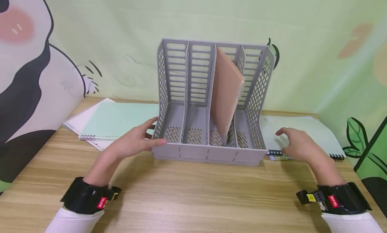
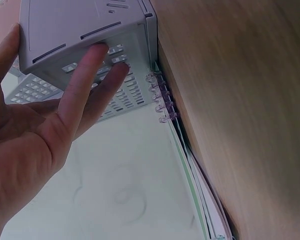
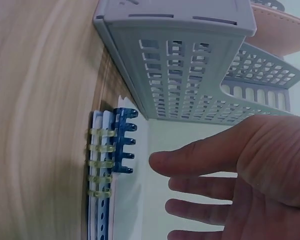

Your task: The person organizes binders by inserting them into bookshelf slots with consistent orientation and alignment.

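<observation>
A grey four-slot file organizer (image 1: 208,154) stands on the table with its slots facing me. One slot holds a pink-brown spiral notebook (image 1: 226,92), upright and leaning. My left hand (image 1: 136,139) is at the organizer's left front corner, thumb over the front edge and fairly straight fingers against the perforated side (image 2: 120,95). Beneath that hand lies a pale green spiral notebook (image 1: 118,117) on other white sheets or notebooks (image 1: 86,115). On the right, my right hand (image 1: 299,145) hovers over a pale notebook with dark rings (image 1: 317,132), fingers loosely bent and holding nothing.
Under the right-hand notebook, another with yellowish rings (image 3: 101,164) sticks out slightly. A printed cloth (image 1: 121,31) with a panda and leaves hangs right behind the wooden table (image 1: 193,196). The organizer occupies the middle of the table's back half.
</observation>
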`<state>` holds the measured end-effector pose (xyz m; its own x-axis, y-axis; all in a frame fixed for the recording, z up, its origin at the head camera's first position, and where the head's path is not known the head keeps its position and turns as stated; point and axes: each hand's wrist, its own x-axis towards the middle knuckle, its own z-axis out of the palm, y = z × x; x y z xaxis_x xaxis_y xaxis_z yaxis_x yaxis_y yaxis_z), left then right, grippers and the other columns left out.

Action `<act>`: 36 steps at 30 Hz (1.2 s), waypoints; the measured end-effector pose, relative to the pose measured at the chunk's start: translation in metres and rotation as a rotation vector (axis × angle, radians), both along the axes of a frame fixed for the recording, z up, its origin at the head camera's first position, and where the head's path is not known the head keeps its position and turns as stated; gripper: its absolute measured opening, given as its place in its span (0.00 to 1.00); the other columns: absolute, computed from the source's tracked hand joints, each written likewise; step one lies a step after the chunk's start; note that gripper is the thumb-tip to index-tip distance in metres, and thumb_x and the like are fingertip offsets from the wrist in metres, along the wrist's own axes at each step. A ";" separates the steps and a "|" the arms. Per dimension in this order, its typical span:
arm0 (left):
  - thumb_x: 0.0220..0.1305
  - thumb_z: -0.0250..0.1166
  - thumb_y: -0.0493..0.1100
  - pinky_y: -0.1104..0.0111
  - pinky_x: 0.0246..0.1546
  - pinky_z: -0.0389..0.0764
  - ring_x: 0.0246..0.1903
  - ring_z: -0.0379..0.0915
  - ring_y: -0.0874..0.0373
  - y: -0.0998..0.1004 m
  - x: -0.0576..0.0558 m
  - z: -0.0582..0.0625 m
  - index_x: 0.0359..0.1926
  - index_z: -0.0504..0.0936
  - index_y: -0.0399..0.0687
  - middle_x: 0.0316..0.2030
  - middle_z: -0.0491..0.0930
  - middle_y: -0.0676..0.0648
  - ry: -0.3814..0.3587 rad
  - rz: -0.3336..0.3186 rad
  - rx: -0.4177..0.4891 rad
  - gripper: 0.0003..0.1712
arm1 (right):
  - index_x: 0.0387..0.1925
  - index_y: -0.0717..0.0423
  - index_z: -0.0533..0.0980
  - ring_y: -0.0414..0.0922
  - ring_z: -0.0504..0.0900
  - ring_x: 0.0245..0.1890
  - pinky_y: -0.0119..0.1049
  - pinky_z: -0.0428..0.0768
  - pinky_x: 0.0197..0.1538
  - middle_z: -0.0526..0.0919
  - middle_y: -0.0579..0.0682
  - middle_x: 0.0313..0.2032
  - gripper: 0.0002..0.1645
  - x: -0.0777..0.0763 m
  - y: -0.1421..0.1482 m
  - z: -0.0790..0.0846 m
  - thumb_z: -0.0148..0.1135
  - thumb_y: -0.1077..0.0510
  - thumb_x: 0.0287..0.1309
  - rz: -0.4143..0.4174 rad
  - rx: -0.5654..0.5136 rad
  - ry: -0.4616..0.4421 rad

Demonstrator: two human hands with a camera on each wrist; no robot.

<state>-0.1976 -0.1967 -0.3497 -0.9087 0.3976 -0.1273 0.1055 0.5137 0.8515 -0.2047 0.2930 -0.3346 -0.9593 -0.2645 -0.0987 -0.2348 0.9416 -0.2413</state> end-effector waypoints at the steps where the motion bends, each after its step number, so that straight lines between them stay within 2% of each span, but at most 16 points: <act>1: 0.63 0.69 0.56 0.64 0.42 0.81 0.56 0.71 0.40 0.000 0.000 0.000 0.78 0.42 0.46 0.68 0.56 0.34 0.000 0.000 0.001 0.57 | 0.59 0.72 0.69 0.71 0.68 0.56 0.60 0.68 0.55 0.70 0.73 0.56 0.36 0.000 0.000 -0.001 0.70 0.69 0.45 0.007 0.007 -0.002; 7: 0.63 0.69 0.55 0.64 0.41 0.81 0.55 0.73 0.41 0.000 -0.001 -0.001 0.78 0.42 0.46 0.68 0.56 0.34 0.004 0.003 0.000 0.56 | 0.63 0.75 0.64 0.72 0.65 0.59 0.60 0.64 0.59 0.67 0.73 0.59 0.48 -0.002 0.000 -0.010 0.72 0.73 0.36 0.037 0.016 -0.029; 17: 0.63 0.69 0.54 0.64 0.41 0.81 0.56 0.72 0.41 0.001 0.000 -0.001 0.78 0.43 0.45 0.68 0.56 0.34 0.008 0.013 -0.023 0.56 | 0.65 0.76 0.63 0.72 0.61 0.62 0.61 0.60 0.61 0.61 0.75 0.62 0.50 0.001 -0.003 -0.018 0.72 0.75 0.34 0.027 0.030 -0.060; 23: 0.63 0.69 0.54 0.65 0.40 0.81 0.56 0.71 0.41 0.001 0.001 0.000 0.78 0.43 0.45 0.68 0.57 0.34 0.013 0.009 -0.020 0.56 | 0.65 0.75 0.63 0.73 0.59 0.62 0.61 0.60 0.61 0.58 0.75 0.64 0.50 0.000 -0.004 -0.020 0.72 0.75 0.35 0.031 0.055 -0.064; 32: 0.62 0.69 0.56 0.65 0.40 0.81 0.55 0.72 0.42 0.001 0.002 0.001 0.78 0.42 0.45 0.68 0.56 0.34 0.011 0.016 -0.028 0.57 | 0.64 0.73 0.67 0.73 0.62 0.61 0.60 0.62 0.61 0.59 0.75 0.63 0.44 0.000 -0.004 -0.021 0.68 0.78 0.38 0.057 0.094 -0.091; 36: 0.63 0.69 0.55 0.64 0.40 0.81 0.52 0.75 0.43 0.001 0.002 0.001 0.78 0.43 0.45 0.68 0.57 0.34 0.011 0.020 -0.033 0.56 | 0.63 0.72 0.68 0.72 0.64 0.60 0.60 0.63 0.60 0.62 0.74 0.62 0.43 0.001 -0.003 -0.021 0.70 0.76 0.40 0.070 0.112 -0.082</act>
